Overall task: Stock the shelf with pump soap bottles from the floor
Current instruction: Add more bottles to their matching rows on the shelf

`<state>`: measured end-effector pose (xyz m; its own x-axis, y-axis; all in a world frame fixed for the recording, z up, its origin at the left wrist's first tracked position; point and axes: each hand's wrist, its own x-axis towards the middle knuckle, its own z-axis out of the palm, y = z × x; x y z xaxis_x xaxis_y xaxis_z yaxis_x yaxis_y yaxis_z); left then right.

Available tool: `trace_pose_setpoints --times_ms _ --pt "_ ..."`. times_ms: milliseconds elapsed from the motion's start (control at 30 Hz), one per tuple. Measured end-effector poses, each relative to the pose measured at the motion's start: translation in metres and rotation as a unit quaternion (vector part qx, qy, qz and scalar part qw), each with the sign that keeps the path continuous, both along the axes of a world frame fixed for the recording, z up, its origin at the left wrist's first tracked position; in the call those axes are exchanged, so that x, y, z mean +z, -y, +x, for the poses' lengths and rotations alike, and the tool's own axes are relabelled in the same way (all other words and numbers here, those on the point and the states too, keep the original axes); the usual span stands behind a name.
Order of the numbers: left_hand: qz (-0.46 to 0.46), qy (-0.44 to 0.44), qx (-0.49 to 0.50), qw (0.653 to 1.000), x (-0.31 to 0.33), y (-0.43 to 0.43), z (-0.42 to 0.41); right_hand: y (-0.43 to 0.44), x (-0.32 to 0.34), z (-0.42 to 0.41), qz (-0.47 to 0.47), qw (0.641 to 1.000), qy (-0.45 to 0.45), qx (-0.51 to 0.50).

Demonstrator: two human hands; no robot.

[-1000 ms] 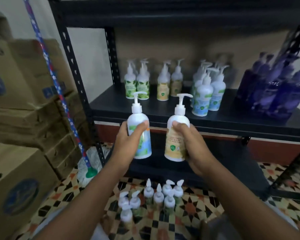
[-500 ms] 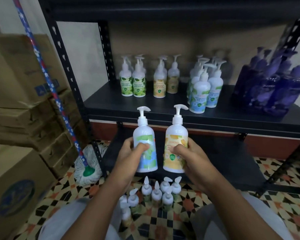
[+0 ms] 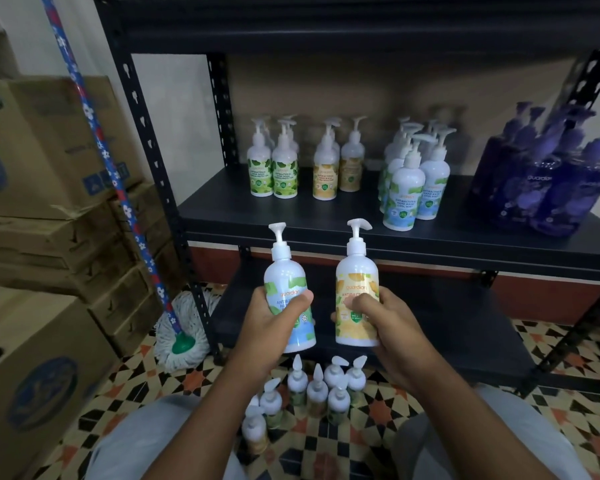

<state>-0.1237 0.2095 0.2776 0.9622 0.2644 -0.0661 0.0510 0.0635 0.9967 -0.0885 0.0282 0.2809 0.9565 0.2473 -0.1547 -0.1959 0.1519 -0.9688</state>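
While both are held upright and side by side before the shelf, the blue-labelled pump bottle sits in the left hand, fingers wrapped round its middle, and the yellow-labelled pump bottle in the right hand, gripped likewise. Below them, more pump bottles stand clustered on the tiled floor. A mop leans beside cardboard boxes on the left.

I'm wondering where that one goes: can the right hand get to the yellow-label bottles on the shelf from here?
Probably yes. The right hand, gripping a yellow bottle, is just below the shelf edge, and bare shelf lies before the yellow-label bottles.
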Motion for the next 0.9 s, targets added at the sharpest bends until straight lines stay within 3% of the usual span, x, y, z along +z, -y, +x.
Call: trace_pose_setpoints --times_ms 167,367,667,900 --pt "-0.012 -0.01 -0.001 1.0 -0.003 -0.002 0.0 -0.006 0.003 -0.004 -0.033 0.999 0.017 -0.003" --pt "-0.052 0.041 -0.005 0.998 0.022 -0.008 0.02 -0.01 0.022 0.015 -0.046 0.996 0.069 -0.027" --pt "-0.109 0.111 -0.005 0.988 0.062 -0.015 0.11 -0.025 0.073 0.123 -0.091 0.979 0.178 -0.05" --pt "-0.164 0.093 -0.016 0.982 0.057 -0.018 0.15 -0.035 0.066 0.19 -0.17 0.96 0.199 -0.094"
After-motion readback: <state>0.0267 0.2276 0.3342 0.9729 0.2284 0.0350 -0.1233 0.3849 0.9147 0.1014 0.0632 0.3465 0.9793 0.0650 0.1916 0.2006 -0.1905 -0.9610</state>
